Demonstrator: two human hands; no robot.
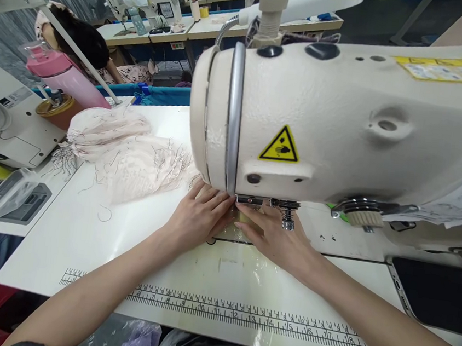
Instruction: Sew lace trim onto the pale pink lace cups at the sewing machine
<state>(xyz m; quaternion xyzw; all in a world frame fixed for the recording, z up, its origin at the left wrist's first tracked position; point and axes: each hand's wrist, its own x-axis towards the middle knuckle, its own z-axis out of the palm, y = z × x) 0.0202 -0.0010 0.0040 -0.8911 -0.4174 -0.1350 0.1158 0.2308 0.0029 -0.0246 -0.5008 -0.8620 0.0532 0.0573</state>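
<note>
My left hand (199,214) lies palm down on the bed of a white sewing machine (334,129), its fingers stretched toward the needle area. Pale pink fabric (134,154) with many loose dark threads is bunched to its left and reaches its fingertips. My right hand (274,235) is on the other side, index finger and thumb extended and apart, pointing left below the machine head. The fingertips of both hands nearly meet. The head hides the needle and part of the right hand, and I cannot make out any cloth under the fingers.
A printed ruler (216,309) runs along the table's front edge. A black phone (437,294) lies at right. At left are a pink bottle (66,73), a thread cone (58,111), another machine (9,116) and a plastic bag (9,194). A person (80,36) bends over behind.
</note>
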